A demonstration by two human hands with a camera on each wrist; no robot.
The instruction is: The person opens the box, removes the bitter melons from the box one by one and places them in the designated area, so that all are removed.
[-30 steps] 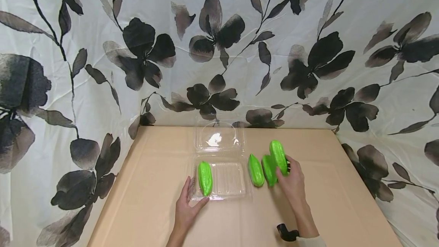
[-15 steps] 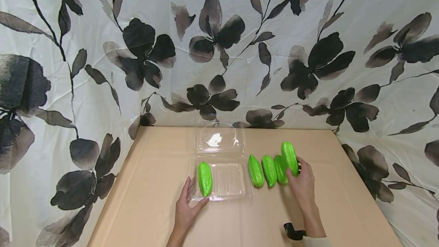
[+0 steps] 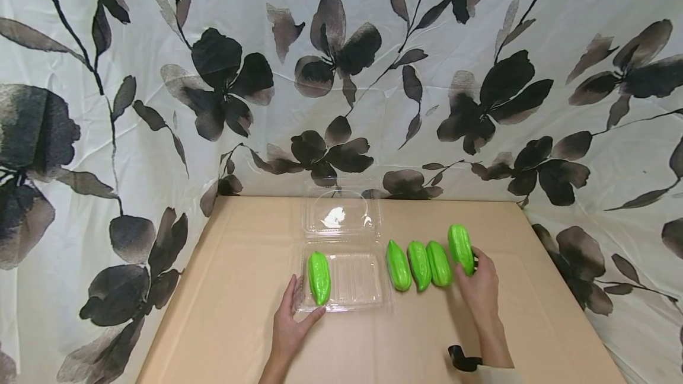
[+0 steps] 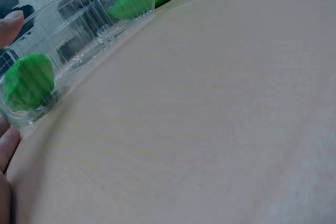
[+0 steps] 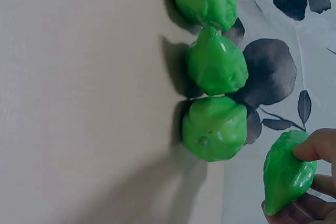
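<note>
Low at the clear plastic clamshell container (image 3: 357, 307), my left hand (image 3: 288, 328) grips the near left corner, thumb along the front rim and fingers at the left wall. One green cucumber (image 3: 319, 278) lies lengthwise in the container's left part. My right hand (image 3: 479, 289) pinches another green cucumber (image 3: 461, 249) between thumb and fingers, just right of a row of three. That row holds a left cucumber (image 3: 398, 265), a middle one (image 3: 419, 265) and a right one (image 3: 439, 264). In the right wrist view, the held cucumber (image 5: 286, 171) appears apart from the row.
The container's open lid (image 3: 341, 212) lies back toward the floral cloth (image 3: 331, 76), which hangs behind and at both sides. Everything rests on a tan tabletop (image 3: 240, 265). A black strap-like piece (image 3: 464, 360) sits at the right wrist.
My right hand has moved rightward with the held cucumber, from above the row to beyond its right end. The cucumbers of the row now show fully. My left hand has stayed put.
</note>
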